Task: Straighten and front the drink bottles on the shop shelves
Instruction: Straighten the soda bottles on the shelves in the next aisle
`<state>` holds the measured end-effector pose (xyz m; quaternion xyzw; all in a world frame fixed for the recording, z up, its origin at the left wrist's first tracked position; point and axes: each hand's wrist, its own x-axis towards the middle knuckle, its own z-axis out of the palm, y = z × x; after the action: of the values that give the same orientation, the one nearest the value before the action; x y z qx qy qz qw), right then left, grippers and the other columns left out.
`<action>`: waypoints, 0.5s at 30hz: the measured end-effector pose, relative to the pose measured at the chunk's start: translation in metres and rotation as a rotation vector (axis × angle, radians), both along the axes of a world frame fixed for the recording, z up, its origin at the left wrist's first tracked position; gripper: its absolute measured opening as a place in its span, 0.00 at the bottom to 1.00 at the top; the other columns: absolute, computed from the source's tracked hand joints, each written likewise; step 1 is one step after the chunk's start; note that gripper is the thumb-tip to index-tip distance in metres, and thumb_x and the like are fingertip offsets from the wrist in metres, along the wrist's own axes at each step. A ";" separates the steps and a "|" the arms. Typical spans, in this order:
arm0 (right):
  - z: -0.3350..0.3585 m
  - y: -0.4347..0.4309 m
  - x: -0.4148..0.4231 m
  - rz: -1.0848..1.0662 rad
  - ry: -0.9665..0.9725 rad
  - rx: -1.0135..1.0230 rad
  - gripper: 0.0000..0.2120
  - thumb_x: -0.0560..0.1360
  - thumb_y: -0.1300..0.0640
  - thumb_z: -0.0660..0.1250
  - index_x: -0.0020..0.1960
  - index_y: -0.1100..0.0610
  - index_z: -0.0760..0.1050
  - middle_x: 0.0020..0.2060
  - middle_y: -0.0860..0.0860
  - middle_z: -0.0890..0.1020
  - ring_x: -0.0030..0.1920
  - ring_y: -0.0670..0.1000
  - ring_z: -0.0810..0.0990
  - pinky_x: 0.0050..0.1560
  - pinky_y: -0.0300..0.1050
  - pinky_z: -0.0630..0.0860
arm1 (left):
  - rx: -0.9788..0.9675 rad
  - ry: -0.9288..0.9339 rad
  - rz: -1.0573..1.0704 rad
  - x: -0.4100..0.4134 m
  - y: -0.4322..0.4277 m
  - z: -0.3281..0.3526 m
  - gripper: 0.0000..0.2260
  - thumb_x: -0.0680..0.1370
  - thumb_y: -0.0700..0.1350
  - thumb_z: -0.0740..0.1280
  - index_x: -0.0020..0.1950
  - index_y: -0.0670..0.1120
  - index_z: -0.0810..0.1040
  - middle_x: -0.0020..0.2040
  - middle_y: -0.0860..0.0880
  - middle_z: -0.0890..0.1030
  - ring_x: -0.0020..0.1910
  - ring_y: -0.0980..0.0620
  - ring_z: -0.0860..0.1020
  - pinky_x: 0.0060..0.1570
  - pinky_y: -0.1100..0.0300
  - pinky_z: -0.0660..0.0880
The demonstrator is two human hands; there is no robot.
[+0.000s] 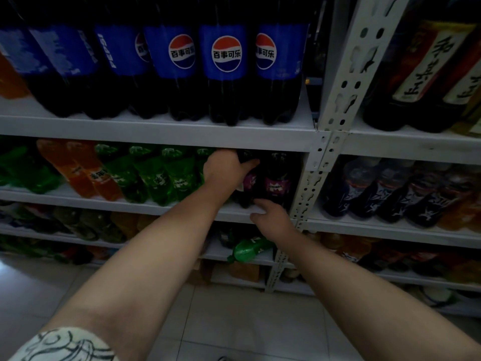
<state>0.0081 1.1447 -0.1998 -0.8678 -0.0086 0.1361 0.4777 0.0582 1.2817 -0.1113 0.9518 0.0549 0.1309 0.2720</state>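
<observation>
Two dark bottles with purple labels stand at the right end of the second shelf [156,204]. My left hand [225,169] grips the neck of the left purple-label bottle [248,183], thumb across its front. My right hand [272,217] touches the base of that same bottle at the shelf edge, fingers reaching forward. The other purple-label bottle [277,178] stands just to the right, untouched. Green bottles [166,173] and orange bottles [83,168] line the shelf to the left.
Large blue-label cola bottles [226,74] fill the shelf above. A white slotted upright [312,162] divides off the right bay with dark bottles [390,191]. A green bottle [247,250] lies on its side on a lower shelf. Tiled floor below.
</observation>
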 end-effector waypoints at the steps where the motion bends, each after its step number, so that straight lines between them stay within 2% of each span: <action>1: 0.000 -0.002 0.000 0.004 -0.002 -0.015 0.25 0.77 0.56 0.64 0.73 0.54 0.65 0.69 0.52 0.70 0.59 0.49 0.72 0.48 0.23 0.64 | 0.004 0.007 -0.021 0.000 0.002 0.000 0.22 0.70 0.65 0.70 0.45 0.46 0.78 0.35 0.49 0.76 0.37 0.49 0.77 0.31 0.61 0.68; 3: 0.000 -0.005 0.000 0.006 0.007 -0.030 0.25 0.77 0.56 0.64 0.73 0.55 0.65 0.69 0.51 0.70 0.65 0.50 0.70 0.56 0.29 0.61 | 0.005 0.046 -0.072 0.001 0.008 0.000 0.22 0.71 0.63 0.70 0.41 0.43 0.76 0.32 0.48 0.76 0.35 0.47 0.78 0.29 0.59 0.71; 6: -0.002 -0.008 0.001 -0.003 0.010 -0.046 0.25 0.77 0.56 0.64 0.73 0.56 0.64 0.69 0.51 0.71 0.64 0.50 0.70 0.53 0.29 0.62 | -0.078 0.125 -0.174 0.004 0.019 0.002 0.21 0.73 0.58 0.70 0.51 0.39 0.79 0.43 0.41 0.81 0.41 0.45 0.80 0.41 0.51 0.79; 9: -0.002 -0.009 0.002 0.004 0.017 -0.068 0.26 0.77 0.57 0.64 0.74 0.57 0.63 0.69 0.52 0.70 0.65 0.51 0.70 0.56 0.31 0.62 | -0.171 0.171 -0.212 0.005 0.022 0.006 0.16 0.75 0.53 0.70 0.55 0.42 0.79 0.46 0.43 0.81 0.42 0.50 0.78 0.43 0.56 0.78; 12: 0.003 -0.010 0.003 -0.023 -0.045 -0.103 0.23 0.77 0.57 0.63 0.71 0.58 0.67 0.66 0.55 0.74 0.65 0.53 0.72 0.60 0.37 0.65 | -0.189 0.111 -0.183 0.002 0.012 0.007 0.11 0.74 0.48 0.69 0.47 0.41 0.79 0.38 0.43 0.80 0.38 0.48 0.79 0.38 0.56 0.78; 15: 0.006 -0.012 -0.008 -0.223 -0.236 -0.117 0.16 0.77 0.58 0.63 0.63 0.58 0.75 0.55 0.54 0.81 0.54 0.53 0.78 0.49 0.36 0.69 | -0.218 0.020 -0.114 -0.001 0.001 0.002 0.12 0.71 0.51 0.71 0.40 0.42 0.78 0.33 0.46 0.78 0.32 0.51 0.77 0.31 0.59 0.75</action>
<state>0.0002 1.1329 -0.1938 -0.8996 0.0395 -0.0202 0.4344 0.0567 1.2829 -0.1097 0.9193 0.0174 0.0992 0.3805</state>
